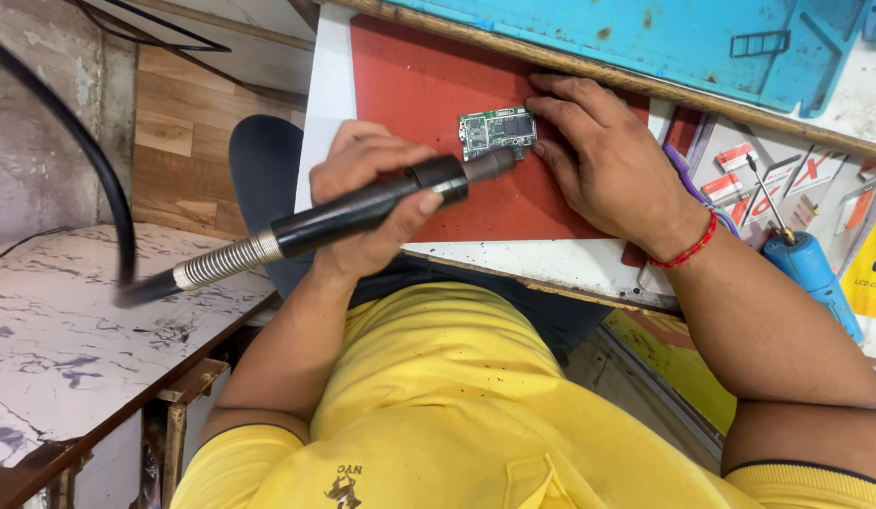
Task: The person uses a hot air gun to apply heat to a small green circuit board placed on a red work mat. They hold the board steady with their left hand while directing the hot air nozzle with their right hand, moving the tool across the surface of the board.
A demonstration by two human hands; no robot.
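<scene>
My left hand is wrapped around a black hot-air wand with a metal spring collar. Its nozzle points right and almost touches the lower right corner of a small green circuit board. The board lies flat on a red mat on the white bench. My right hand, with a red thread band at the wrist, rests on the mat. Its fingertips press the board's right edge.
A blue-handled screwdriver lies at the right among red-and-white packets. A blue tray with a wooden edge runs along the far side. The wand's black hose loops over a marble-patterned table at the left.
</scene>
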